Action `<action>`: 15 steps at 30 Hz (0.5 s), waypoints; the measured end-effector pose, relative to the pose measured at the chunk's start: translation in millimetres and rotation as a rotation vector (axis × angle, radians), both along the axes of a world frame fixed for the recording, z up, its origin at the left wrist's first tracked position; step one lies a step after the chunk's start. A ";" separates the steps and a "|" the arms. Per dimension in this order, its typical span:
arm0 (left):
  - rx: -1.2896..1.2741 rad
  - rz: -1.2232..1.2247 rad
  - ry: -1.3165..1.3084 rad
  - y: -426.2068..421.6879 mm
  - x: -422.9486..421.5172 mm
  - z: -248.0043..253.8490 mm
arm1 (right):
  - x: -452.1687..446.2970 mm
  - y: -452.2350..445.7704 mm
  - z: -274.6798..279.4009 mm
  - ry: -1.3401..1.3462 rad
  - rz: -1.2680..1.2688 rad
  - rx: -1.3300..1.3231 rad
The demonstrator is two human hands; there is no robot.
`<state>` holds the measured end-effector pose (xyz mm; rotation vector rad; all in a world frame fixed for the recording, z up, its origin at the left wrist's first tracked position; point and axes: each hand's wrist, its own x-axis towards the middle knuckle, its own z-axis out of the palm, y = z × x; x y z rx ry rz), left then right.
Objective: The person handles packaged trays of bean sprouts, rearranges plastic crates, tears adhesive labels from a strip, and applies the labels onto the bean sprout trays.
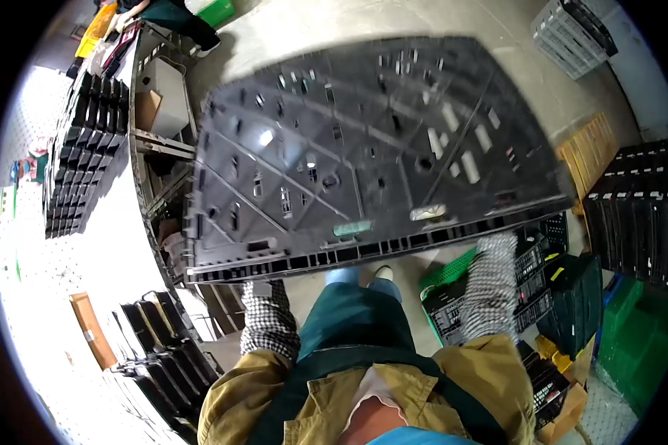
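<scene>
A large black plastic panel (371, 156), ribbed and full of slots, is held up in front of my body, slightly blurred. Along its near edge runs a row of small square openings, with a green label (352, 228) and a pale label (428, 213) just above. My left hand (257, 288) is under the near left part of the panel, its fingers hidden. At the near right edge, the panel likewise covers the fingers of my right hand (497, 241). Both forearms wear checked sleeve covers. The panel rests on both hands, clear of the floor.
To the left, a white worktable (104, 245) carries stacks of black plastic parts (89, 141). Black crates (523, 278), a green bin (634, 334) and a stack of black crates (638, 208) stand at right. A grey crate (571, 37) is far right; another person (178, 18) is far left.
</scene>
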<state>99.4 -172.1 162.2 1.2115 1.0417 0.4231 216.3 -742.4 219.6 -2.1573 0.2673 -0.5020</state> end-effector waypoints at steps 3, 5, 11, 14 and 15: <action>-0.042 -0.083 0.219 -8.3 -37.0 -58.5 | -28.4 9.2 -47.0 0.132 0.000 0.019; 0.036 -0.126 0.151 -5.2 -6.7 -41.6 | -14.9 3.3 -35.8 0.088 -0.027 0.016; 0.308 -0.158 -0.228 13.7 81.5 147.9 | 49.7 1.3 112.4 -0.327 -0.018 0.162; 0.425 -0.206 -0.395 27.2 93.1 224.0 | 65.6 21.4 174.2 -0.281 0.035 0.243; 0.509 -0.246 -0.399 32.7 99.2 236.9 | 69.1 26.3 179.1 -0.124 -0.045 0.192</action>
